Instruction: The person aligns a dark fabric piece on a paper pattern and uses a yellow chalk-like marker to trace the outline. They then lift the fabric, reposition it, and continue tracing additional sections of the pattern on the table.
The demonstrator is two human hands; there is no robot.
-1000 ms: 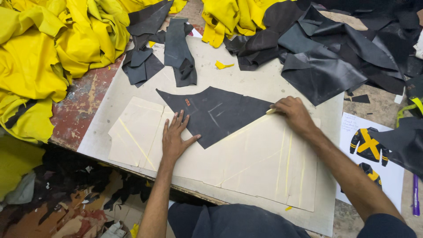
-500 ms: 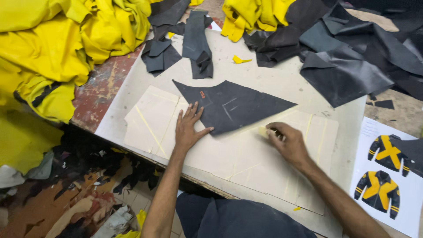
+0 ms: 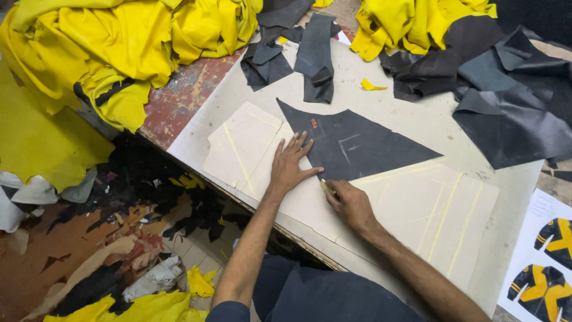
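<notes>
Head view: a pale cutting board (image 3: 411, 107) covers the table, with yellow leather (image 3: 107, 53) heaped at its far left. On it lies a black triangular piece (image 3: 363, 146) over a card pattern (image 3: 417, 209). The left hand (image 3: 290, 167) presses flat, fingers spread, on the piece's left edge. The right hand (image 3: 350, 203) is closed around a small tool (image 3: 324, 185) at the lower edge.

Both forearms are bare from the wrist to above the elbow. The left hand (image 3: 290, 165) and right hand (image 3: 350, 204) wear no gloves, rings or watch that can be seen. A dark navy short sleeve edge shows at the left upper arm. Dark navy trousers cover the lap.
</notes>
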